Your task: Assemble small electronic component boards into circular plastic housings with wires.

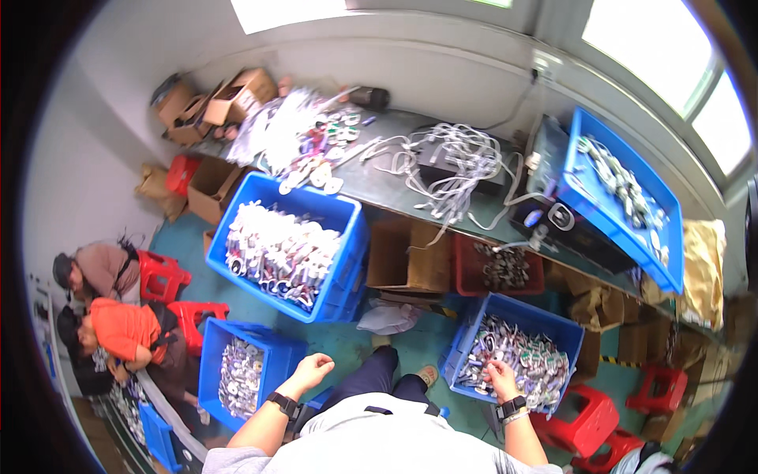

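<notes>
My right hand [502, 381] is over the blue bin [575, 341] at the right, its fingers pinched together. Whatever they may hold is too small to make out against the small electronic parts [527, 357] below, which are white, green and purple. My left hand [313, 371] hangs above the floor, just right of a smaller blue bin [296, 353] of pale small parts [240, 378]. Its fingers are curled together, and nothing can be named between them. Each wrist wears a dark band.
Ahead, a large blue bin [351, 225] holds many white parts. A dark bench [387, 186] carries tangled white cables [466, 154] and a tilted blue tray [671, 213]. Red stools [588, 419] stand at right. Two people [126, 332] sit at left.
</notes>
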The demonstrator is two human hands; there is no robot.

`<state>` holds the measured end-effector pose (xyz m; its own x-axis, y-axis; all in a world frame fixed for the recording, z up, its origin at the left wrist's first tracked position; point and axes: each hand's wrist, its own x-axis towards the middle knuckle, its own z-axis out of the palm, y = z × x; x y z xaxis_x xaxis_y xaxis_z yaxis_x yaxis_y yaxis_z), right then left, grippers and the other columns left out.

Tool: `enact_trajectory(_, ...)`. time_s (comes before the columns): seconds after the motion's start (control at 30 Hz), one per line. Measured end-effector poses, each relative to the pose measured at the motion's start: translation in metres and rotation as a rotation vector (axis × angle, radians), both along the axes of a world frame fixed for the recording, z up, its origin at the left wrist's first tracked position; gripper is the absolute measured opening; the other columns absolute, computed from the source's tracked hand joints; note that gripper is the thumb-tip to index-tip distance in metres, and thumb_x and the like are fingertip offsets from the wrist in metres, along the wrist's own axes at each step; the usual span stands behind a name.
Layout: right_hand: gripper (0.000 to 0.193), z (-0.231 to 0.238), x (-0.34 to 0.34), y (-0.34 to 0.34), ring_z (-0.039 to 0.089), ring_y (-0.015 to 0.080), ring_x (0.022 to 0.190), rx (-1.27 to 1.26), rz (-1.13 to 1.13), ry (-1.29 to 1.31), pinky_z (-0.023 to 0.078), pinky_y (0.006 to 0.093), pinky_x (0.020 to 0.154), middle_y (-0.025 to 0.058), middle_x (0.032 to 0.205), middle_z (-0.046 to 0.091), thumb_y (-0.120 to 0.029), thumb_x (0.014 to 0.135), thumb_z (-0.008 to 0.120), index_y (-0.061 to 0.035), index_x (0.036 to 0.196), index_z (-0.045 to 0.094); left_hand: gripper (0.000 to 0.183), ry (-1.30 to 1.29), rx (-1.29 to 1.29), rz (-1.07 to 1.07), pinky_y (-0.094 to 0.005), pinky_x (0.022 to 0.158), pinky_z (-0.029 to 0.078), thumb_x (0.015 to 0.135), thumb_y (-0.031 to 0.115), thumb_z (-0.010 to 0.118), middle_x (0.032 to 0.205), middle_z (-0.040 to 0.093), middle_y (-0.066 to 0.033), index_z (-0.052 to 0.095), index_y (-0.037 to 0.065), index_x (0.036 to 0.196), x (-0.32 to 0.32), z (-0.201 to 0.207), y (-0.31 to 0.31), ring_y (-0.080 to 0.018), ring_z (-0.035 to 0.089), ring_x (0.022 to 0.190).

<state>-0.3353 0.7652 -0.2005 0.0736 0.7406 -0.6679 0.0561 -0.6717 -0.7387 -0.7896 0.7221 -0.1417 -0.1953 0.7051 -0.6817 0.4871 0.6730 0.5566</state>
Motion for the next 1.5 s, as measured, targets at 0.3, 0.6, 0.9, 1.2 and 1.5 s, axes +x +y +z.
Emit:
enact_trajectory(0.3, 0.022, 0.024, -0.109, 0.135, 0.056, 0.0107, 0.064, 0.111, 0.284, 0.0, 0.045, 0.022, 0.058, 0.0069, 0.083, 0.06, -0.014, 0.085, 0.053, -0.0028, 0.104, 0.053, 0.019, -0.319, 0.195, 0.411, -0.0248, 0.066, 0.045, 0.082, 0.015, 0.055, 0.079, 0.06, -0.0045, 0.057, 0.001, 0.095, -0.062, -0.004, 0.066, -0.0117, 0.057, 0.073)
enact_trajectory(0.6, 0.023, 0.047, -0.118, 0.186, 0.056, 0.0127, 0.069, 0.097, 0.449, -0.047, 0.047, 0.025, 0.064, 0.0071, 0.084, 0.059, -0.011, 0.084, 0.053, 0.0011, 0.103, 0.054, 0.025, -0.37, 0.402, 0.494, -0.0242, 0.067, 0.045, 0.081, 0.01, 0.058, 0.084, 0.058, -0.006, 0.051, 0.001, 0.104, -0.043, 0.034, 0.132, -0.0124, 0.057, 0.074)
enact_trajectory(0.9, 0.026, 0.017, -0.062, 0.257, 0.06, 0.0212, 0.076, 0.28, 0.754, -0.365, 0.046, 0.0299, 0.068, 0.0133, 0.081, 0.062, -0.018, 0.079, 0.058, 0.0012, 0.097, 0.057, 0.025, -0.373, 0.24, 0.758, -0.0238, 0.066, 0.046, 0.084, 0.017, 0.054, 0.091, 0.059, -0.0083, 0.052, 0.002, 0.103, -0.003, 0.036, 0.131, -0.014, 0.058, 0.078)
enact_trajectory(1.2, 0.025, 0.003, -0.059, 0.266, 0.054, 0.0122, 0.064, 0.157, 0.737, -0.226, 0.044, 0.0257, 0.059, 0.0072, 0.074, 0.059, -0.016, 0.081, 0.057, 0.0023, 0.098, 0.056, 0.024, -0.378, 0.17, 0.792, -0.0234, 0.067, 0.046, 0.085, 0.019, 0.053, 0.091, 0.058, -0.0074, 0.053, 0.003, 0.102, 0.02, 0.011, 0.145, -0.0135, 0.058, 0.078)
enact_trajectory(1.5, 0.023, 0.007, -0.082, 0.292, 0.054, 0.011, 0.071, -0.018, 0.823, -0.231, 0.046, 0.0237, 0.062, 0.0064, 0.082, 0.058, -0.012, 0.084, 0.053, 0.0033, 0.101, 0.054, 0.022, -0.381, 0.21, 0.861, -0.0235, 0.066, 0.046, 0.084, 0.018, 0.054, 0.091, 0.058, -0.0077, 0.053, 0.002, 0.1, -0.002, -0.005, 0.161, -0.014, 0.058, 0.078)
